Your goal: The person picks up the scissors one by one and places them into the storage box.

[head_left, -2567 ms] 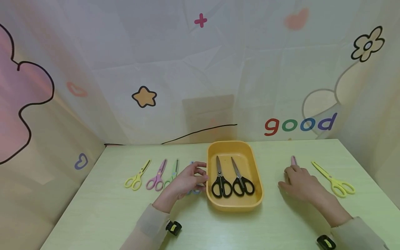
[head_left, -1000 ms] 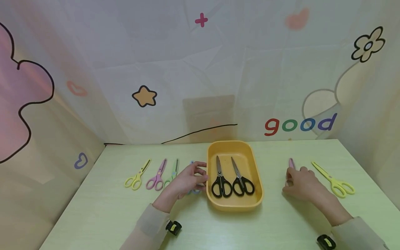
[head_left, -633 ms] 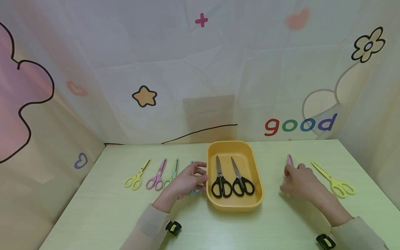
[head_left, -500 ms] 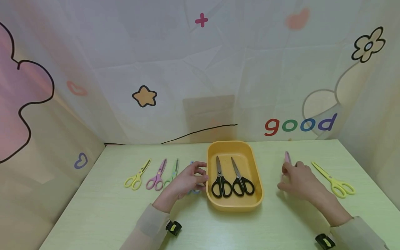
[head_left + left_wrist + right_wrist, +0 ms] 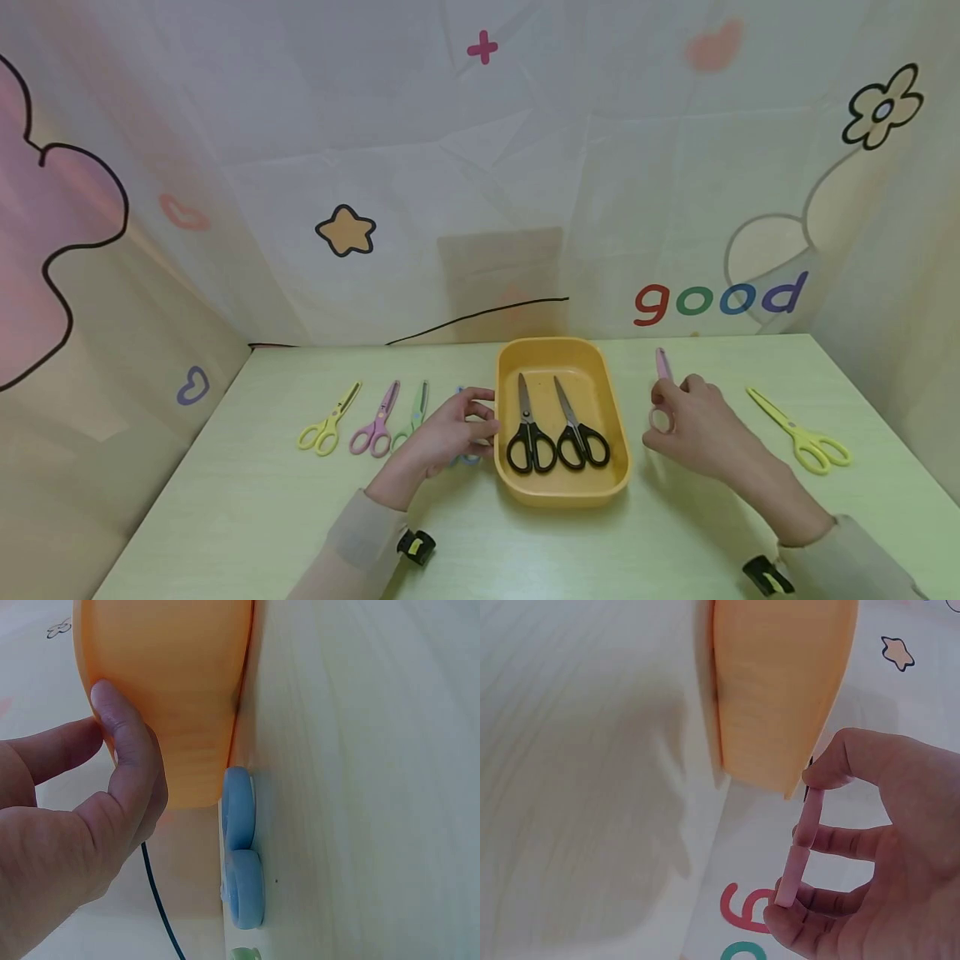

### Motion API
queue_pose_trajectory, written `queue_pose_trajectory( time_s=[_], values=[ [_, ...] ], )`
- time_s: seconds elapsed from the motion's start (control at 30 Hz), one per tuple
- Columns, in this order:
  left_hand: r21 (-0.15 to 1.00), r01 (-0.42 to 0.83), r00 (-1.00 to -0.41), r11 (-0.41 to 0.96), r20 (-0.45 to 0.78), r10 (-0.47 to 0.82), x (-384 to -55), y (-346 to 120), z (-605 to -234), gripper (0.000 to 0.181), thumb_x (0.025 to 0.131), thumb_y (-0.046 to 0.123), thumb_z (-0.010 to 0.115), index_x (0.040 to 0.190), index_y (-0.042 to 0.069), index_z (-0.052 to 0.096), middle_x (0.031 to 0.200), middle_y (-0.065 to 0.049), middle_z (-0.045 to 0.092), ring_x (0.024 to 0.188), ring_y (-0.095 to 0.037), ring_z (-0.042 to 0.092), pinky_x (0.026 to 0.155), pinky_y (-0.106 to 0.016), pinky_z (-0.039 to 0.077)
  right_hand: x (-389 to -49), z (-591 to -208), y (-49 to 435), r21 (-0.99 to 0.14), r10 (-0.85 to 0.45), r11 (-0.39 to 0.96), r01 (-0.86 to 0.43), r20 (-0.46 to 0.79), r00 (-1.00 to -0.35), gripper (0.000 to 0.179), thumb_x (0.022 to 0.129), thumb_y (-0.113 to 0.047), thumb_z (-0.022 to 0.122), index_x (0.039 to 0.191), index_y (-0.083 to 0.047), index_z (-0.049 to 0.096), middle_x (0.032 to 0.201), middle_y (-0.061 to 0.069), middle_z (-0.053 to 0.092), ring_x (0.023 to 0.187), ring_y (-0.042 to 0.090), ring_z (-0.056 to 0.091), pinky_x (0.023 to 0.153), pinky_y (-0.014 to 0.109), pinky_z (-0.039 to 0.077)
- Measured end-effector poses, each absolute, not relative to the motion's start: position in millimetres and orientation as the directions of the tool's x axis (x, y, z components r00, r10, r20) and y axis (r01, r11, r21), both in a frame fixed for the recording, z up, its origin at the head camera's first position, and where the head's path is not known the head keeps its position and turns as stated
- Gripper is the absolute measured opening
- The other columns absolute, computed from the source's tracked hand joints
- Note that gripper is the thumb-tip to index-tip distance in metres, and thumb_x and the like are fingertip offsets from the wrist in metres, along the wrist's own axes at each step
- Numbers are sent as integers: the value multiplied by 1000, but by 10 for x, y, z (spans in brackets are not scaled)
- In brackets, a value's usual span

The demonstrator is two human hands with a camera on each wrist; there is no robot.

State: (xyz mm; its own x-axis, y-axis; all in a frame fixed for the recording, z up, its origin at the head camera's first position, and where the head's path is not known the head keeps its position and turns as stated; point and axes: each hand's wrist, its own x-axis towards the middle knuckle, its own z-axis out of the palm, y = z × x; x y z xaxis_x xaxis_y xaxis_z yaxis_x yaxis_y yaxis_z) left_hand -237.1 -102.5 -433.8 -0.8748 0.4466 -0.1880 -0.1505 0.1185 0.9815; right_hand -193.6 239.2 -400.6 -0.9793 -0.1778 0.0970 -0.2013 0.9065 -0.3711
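My right hand (image 5: 701,425) holds a pair of pink scissors (image 5: 662,364) by the handles, with the blades toward the back. In the right wrist view the pink handles (image 5: 801,825) sit between thumb and fingers, off the table. My left hand (image 5: 450,429) holds the left rim of a yellow tray (image 5: 562,493), its curled fingers against the wall in the left wrist view. Two black-handled scissors (image 5: 531,446) (image 5: 582,442) lie side by side in the tray. Blue scissors (image 5: 244,847) lie beside the tray, partly hidden by the left hand in the head view.
Left on the table (image 5: 247,517) lie yellow scissors (image 5: 328,425), pinkish-purple scissors (image 5: 380,421) and green scissors (image 5: 418,408) in a row. Larger yellow scissors (image 5: 801,433) lie at the right. A printed cloth (image 5: 405,142) hangs behind the table.
My right hand has picked up the pink scissors and moved left with them, toward the tray. The left hand and the tray stay where they were.
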Motion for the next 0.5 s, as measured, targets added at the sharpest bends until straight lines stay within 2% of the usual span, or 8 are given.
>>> queue_pose_trajectory(
  time_s=[0.5],
  values=[
    [982,-141,-876,121,-181,446,-2373,-1028,-4345,52,101,-4,59,148,-7,37,113,-17,52,83,-20,62,74,-33,61,-1951,-3867,2117,-398,-206,886,-238,123,-971,34,80,-19,75,107,-6,60,93,12,48,89,32,46,64,36,43]
  ],
)
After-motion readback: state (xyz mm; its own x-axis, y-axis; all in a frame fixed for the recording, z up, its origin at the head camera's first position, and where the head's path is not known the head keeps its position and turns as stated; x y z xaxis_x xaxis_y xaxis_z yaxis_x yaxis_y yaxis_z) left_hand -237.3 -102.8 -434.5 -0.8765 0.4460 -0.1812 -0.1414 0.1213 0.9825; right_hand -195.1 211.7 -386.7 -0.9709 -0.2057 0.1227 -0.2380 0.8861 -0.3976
